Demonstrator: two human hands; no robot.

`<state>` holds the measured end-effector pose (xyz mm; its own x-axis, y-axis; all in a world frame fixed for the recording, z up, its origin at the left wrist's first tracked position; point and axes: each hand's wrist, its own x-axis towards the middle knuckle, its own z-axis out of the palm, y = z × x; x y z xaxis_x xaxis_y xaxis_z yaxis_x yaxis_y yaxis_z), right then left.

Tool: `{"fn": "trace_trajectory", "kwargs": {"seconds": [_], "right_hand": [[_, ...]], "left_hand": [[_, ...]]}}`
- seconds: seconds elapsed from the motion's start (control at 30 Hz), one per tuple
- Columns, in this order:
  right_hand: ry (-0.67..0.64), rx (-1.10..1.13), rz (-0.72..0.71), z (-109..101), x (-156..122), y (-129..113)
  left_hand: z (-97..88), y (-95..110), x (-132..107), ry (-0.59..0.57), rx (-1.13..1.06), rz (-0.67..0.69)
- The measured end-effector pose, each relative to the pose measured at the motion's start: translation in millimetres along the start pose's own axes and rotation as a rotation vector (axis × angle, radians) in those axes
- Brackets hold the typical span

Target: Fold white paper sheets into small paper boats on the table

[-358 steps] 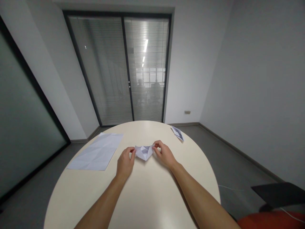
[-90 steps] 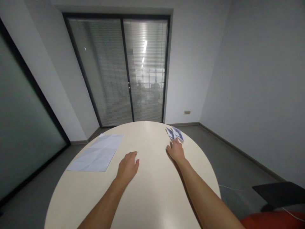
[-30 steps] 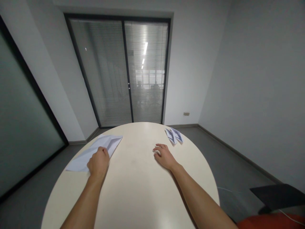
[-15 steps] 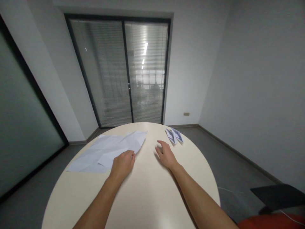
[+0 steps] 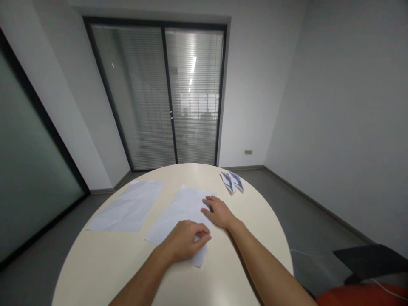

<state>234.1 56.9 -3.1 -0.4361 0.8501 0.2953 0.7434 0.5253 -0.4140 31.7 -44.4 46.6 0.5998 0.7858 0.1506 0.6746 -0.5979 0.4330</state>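
Paper sheet (image 5: 180, 208) beneath left hand (image 5: 185, 240); right hand (image 5: 219, 211) over its edge.

Office-like meeting room: round pale table (image 5: 102, 259), dark-framed glass panels (image 5: 137, 97) with blinds (image 5: 197, 140), plain walls (image 5: 338, 106).

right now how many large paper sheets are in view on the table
2. The left sheet lies toward the left of the table; the middle sheet is partly covered by the left hand and right hand. More could be hidden underneath.
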Motion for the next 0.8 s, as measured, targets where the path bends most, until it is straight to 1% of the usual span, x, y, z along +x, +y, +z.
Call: {"fn": "trace_trajectory", "kwargs": {"seconds": [0.07,0.13,0.17,0.23,0.27,0.3,0.37,0.43,0.53,0.6,0.7,0.8], "right_hand": [[-0.024,-0.013,-0.035,-1.1,-1.1,1.5],[-0.038,-0.015,-0.047,-3.3,-1.9,0.9],[-0.043,-0.021,-0.042,-4.6,-2.1,-0.3],[-0.05,-0.037,-0.029,-7.3,-2.4,-4.4],[-0.056,-0.04,-0.031,-8.3,-2.5,-7.0],[-0.061,-0.033,-0.044,-8.9,-2.5,-9.7],[-0.078,0.0,-0.106,-8.7,-2.5,-15.0],[-0.108,0.031,-0.164,-6.7,-2.5,-19.2],[-0.173,0.032,-0.152,-3.0,-2.7,-22.8],[-0.205,0.014,-0.093,-1.8,-3.3,-23.8],[-0.219,-0.021,-0.013,-3.9,-4.5,-24.8],[-0.24,-0.017,-0.025,-9.6,-5.6,-25.9]], "left_hand": [[5.0,-11.4,1.1,0.053,0.006,-0.03],[10.4,-27.5,1.8,0.126,0.116,-0.108],[12.9,-35.7,1.7,0.13,0.177,-0.162],[16.7,-48.9,0.3,0.092,0.222,-0.287],[17.8,-52.9,-0.6,0.057,0.216,-0.323],[18.2,-54.8,-1.6,0.032,0.206,-0.331],[17.4,-53.4,-3.0,-0.011,0.182,-0.295],[15.4,-48.4,-3.4,-0.041,0.154,-0.226],[12.1,-43.5,-2.8,-0.052,0.12,-0.147],[9.7,-43.5,-2.5,-0.026,0.106,-0.11],[3.7,-42.5,-2.1,0.044,0.073,-0.057],[-6.0,-36.2,-1.4,0.093,0.042,-0.067]]}}
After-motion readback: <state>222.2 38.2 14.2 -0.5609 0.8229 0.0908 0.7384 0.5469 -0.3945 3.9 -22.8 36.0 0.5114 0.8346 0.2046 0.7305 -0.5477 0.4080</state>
